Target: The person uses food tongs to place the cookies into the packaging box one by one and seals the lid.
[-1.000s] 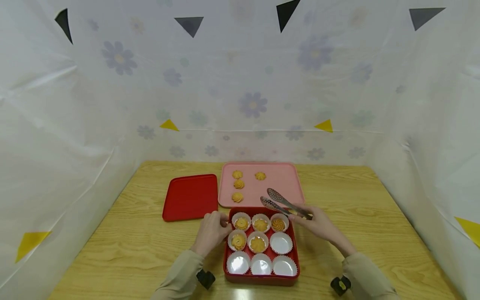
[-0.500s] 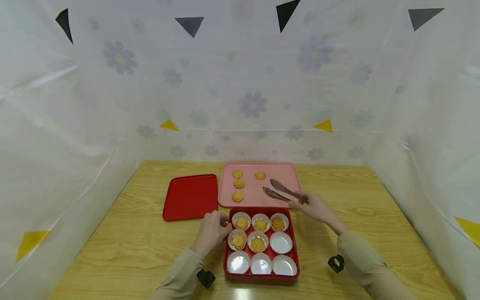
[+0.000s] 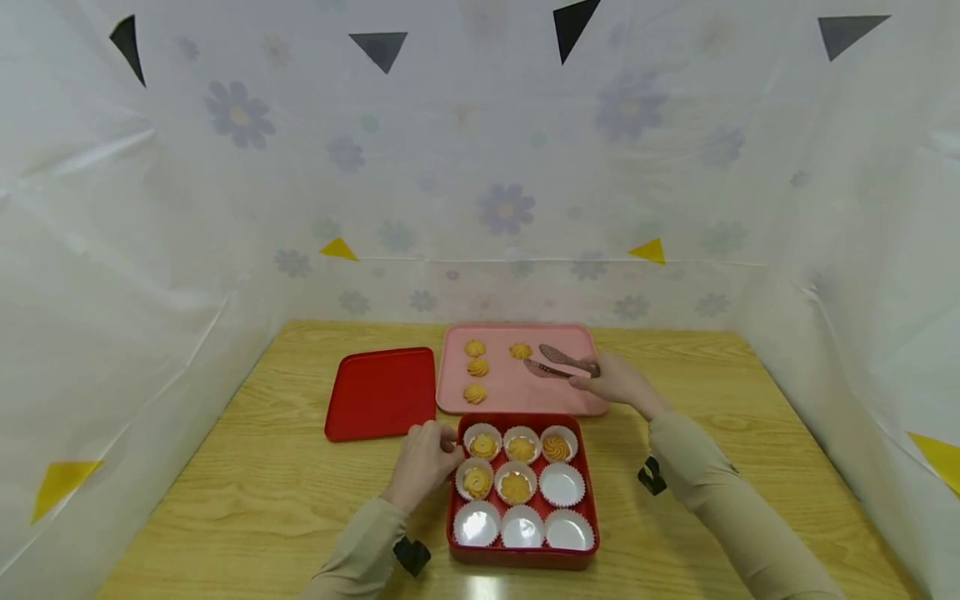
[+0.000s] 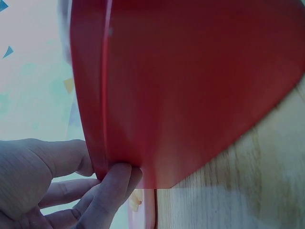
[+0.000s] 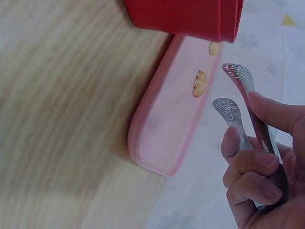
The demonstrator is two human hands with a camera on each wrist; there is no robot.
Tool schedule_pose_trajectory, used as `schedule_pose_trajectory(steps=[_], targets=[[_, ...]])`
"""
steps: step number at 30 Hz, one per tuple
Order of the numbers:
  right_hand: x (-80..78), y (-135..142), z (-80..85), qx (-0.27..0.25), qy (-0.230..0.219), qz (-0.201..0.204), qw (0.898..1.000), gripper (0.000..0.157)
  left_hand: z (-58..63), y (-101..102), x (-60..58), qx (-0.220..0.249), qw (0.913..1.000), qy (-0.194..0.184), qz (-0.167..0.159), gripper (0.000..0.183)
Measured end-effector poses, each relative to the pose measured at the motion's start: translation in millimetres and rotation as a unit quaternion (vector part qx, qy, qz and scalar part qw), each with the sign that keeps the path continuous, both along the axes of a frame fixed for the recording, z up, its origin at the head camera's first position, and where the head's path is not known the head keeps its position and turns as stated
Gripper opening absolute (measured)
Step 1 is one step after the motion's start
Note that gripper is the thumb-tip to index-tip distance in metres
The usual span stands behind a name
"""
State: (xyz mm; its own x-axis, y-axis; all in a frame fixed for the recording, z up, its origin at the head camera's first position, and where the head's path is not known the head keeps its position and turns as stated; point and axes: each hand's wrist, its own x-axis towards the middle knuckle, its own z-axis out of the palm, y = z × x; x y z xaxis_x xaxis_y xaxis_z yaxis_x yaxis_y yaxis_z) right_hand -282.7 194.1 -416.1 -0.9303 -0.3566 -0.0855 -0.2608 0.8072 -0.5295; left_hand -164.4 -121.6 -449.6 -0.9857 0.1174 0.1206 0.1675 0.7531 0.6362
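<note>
The right hand (image 3: 618,383) is holding metal tongs (image 3: 557,356) over the pink tray (image 3: 555,398), which is lying at the far edge of the worktop (image 3: 262,492). Its fingers are clamping round the tongs, and the two tong tips are standing apart. A lone cookie (image 3: 521,352) is sitting just beside them. Three more cookies (image 3: 477,367) are lying in a line by the tray's left edge. By its near edge, the red box (image 3: 517,560) is holding nine paper cups (image 3: 522,528), and five are carrying cookies. The left hand (image 3: 422,462) is pinching the box's far left corner, maybe to steady it. This is looking like the picking-up step. The next move is probably calling for the tips to go round the lone cookie and squeeze softly. The right cup (image 3: 562,485) in the middle row is waiting bare.
</note>
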Motion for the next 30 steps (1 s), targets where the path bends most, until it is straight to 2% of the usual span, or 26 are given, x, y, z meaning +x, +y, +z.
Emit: schedule_pose_trajectory(steps=[5, 11, 17, 24, 30], targets=[[-13.9, -7.4, 5.2, 0.033, 0.002, -0.004, 0.999, 0.033, 0.3, 0.2, 0.7, -0.001, 1.0000, 0.002, 0.003, 0.013], [-29.4, -16.5, 8.4, 0.071, -0.023, -0.015, 0.997, 0.027, 0.1, 0.8, 1.1, 0.003, 1.0000, -0.006, 0.002, 0.014], [-43.6, -22.5, 10.3, 0.066, -0.027, 0.005, 0.997, 0.033, 0.8, 0.6, 1.9, -0.001, 0.9999, -0.013, 0.006, 0.016], [-53.0, -29.8, 10.6, 0.091, -0.045, -0.003, 0.995, 0.026, 1.2, 0.6, 1.6, 0.002, 1.0000, -0.008, 0.003, 0.014], [-54.8, -34.2, 8.5, 0.096, -0.034, -0.001, 0.995, 0.026, 1.8, 0.2, 3.1, -0.001, 1.0000, -0.008, 0.005, 0.012]])
